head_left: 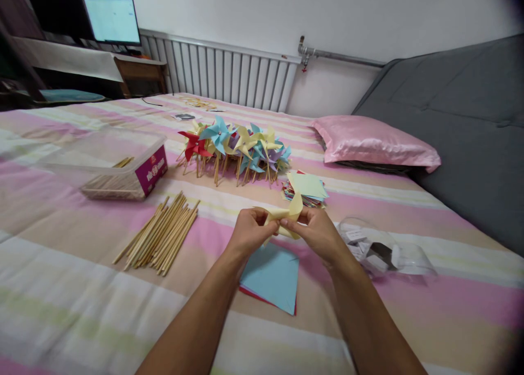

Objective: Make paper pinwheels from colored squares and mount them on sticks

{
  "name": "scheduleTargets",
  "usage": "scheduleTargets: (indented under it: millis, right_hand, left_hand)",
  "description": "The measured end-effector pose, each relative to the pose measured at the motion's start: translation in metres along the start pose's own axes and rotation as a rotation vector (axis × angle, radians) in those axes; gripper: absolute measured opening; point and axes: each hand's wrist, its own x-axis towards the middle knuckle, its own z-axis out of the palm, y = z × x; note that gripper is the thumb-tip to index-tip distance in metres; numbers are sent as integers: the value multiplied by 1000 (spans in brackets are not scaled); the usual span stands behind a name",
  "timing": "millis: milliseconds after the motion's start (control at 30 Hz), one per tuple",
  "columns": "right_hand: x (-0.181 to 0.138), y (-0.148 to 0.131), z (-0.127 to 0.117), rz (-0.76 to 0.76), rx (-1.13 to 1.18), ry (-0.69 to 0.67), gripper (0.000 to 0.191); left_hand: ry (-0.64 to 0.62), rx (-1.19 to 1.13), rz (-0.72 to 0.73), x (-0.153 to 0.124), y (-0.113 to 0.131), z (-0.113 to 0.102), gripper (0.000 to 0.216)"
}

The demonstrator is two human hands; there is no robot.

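Note:
Between my two hands is a yellow paper pinwheel (295,206) with its corners folded inward. My left hand (252,228) pinches its left side, and my right hand (314,228) grips its right side, with both thumbs meeting near the middle. Just below my hands lies a small stack of paper squares (272,277), light blue on top with red showing beneath. Behind my hands sits a taller pile of coloured paper squares (309,186), a pale yellow one uppermost. Whether a pin or stick is in the folded paper is hidden by my fingers.
Finished pinwheels on sticks (237,148) stand bunched at the centre back. Loose wooden sticks (161,233) lie at left, near a clear plastic box (153,170) holding more sticks. Clear plastic packaging (380,249) rests at right. A pink pillow (376,140) leans by the grey headboard (458,113).

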Motion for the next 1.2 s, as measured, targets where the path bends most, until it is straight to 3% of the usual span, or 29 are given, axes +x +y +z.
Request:
scheduleTargets:
  millis: [1200]
  right_hand:
    - [2,2,2,8,-1,11,25]
  left_hand:
    - [-6,23,27,0,0,0,9]
